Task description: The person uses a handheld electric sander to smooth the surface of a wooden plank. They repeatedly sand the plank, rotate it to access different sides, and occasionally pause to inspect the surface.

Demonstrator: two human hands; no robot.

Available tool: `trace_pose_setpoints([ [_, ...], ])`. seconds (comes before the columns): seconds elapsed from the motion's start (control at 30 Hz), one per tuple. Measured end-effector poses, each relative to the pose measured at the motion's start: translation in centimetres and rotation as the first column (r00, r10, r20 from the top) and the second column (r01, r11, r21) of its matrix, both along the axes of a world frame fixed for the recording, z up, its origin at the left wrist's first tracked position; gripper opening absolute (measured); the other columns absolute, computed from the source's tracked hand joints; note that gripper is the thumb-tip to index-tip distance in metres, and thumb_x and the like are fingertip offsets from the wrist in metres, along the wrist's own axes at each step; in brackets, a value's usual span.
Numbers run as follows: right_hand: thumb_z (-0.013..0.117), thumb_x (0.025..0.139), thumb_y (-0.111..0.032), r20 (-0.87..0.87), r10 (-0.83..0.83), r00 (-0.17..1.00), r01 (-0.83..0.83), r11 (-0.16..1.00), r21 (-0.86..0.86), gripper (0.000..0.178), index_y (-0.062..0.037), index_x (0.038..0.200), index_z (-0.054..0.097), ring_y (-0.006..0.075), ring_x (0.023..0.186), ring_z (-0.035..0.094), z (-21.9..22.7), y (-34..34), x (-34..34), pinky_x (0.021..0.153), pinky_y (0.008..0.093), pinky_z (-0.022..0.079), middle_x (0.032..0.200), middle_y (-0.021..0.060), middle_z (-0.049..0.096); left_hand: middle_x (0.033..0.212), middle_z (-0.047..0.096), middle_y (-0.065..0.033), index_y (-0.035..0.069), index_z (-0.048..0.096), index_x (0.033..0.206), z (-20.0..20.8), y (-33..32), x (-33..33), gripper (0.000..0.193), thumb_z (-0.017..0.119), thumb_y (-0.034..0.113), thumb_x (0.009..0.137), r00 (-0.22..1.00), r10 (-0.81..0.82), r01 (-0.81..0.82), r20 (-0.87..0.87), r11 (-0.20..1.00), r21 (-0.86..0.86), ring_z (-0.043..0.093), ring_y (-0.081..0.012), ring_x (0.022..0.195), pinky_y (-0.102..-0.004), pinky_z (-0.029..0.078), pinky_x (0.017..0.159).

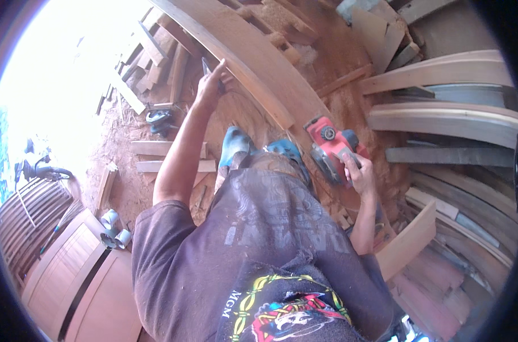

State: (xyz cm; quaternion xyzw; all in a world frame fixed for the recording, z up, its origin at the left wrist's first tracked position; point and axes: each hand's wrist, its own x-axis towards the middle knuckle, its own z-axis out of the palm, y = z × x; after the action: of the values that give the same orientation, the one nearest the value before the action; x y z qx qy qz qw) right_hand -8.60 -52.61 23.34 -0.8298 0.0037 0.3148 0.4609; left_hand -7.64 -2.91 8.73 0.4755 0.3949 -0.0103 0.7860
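A red and black electric hand planer point(332, 139) is gripped in my right hand point(360, 174), to the right of my feet. Its front end is beside the near end of a long wooden board point(259, 51), which runs from the top edge toward the middle. My left hand point(209, 86) is closed at the board's left edge, its index finger stretched along it. A thin grey pointed piece and a dark part show at that hand; I cannot make out what they are.
Curved timber pieces point(441, 71) are stacked on the right. Offcuts point(153, 68) lie at the upper left, near a dark power tool point(159, 119). Wooden panels point(65, 259) lean at the lower left. Sawdust covers the ground around my blue-covered feet point(234, 142).
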Motion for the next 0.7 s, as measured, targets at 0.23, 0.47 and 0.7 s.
trace_pose_setpoints([
  [0.23, 0.067, 0.105, -0.042, -0.024, -0.009, 1.000, 0.009, 1.000, 0.022, 0.047, 0.0018, 0.091, 0.072, 0.0062, 0.054, 0.053, -1.6, -1.4, -0.2, 0.051, 0.0266, 0.040, 0.063, -0.0015, 0.057, 0.111, 0.067, -0.0155, -0.001, 0.060, 0.129, -2.1, 0.0, -7.6, 0.052, 0.061, 0.045, 0.104, 0.935, 0.349, -0.349, -0.056, 0.937, 0.008, 0.073, -0.0255, 0.102, -0.0377, 0.060, 0.075],
  [0.47, 0.081, 0.093, -0.036, 0.590, 0.339, 0.733, -0.070, 0.900, -0.430, 0.039, -0.0002, 0.107, 0.074, 0.0266, 0.085, 0.071, 1.6, 2.7, 1.8, 0.076, 0.0401, 0.055, 0.094, 0.0139, 0.072, 0.109, 0.065, -0.0081, 0.008, 0.077, 0.117, -0.5, 2.4, -19.2, 0.041, 0.052, 0.038, 0.106, 0.818, 0.554, -0.443, -0.156, 0.779, 0.443, 0.064, -0.0197, 0.090, -0.0364, 0.052, 0.072],
  [0.7, 0.090, 0.080, -0.028, 0.480, 0.457, 0.748, -0.346, 0.887, -0.306, 0.084, 0.0008, 0.149, 0.052, 0.0419, 0.136, 0.056, -4.9, 15.0, 1.5, 0.110, 0.0469, 0.049, 0.146, 0.0266, 0.056, 0.129, 0.063, -0.0035, 0.005, 0.062, 0.146, 9.3, -0.4, -18.8, 0.041, 0.062, 0.015, 0.106, 0.836, 0.476, -0.536, 0.273, 0.815, 0.221, 0.064, -0.0146, 0.108, -0.0311, 0.054, 0.097],
])
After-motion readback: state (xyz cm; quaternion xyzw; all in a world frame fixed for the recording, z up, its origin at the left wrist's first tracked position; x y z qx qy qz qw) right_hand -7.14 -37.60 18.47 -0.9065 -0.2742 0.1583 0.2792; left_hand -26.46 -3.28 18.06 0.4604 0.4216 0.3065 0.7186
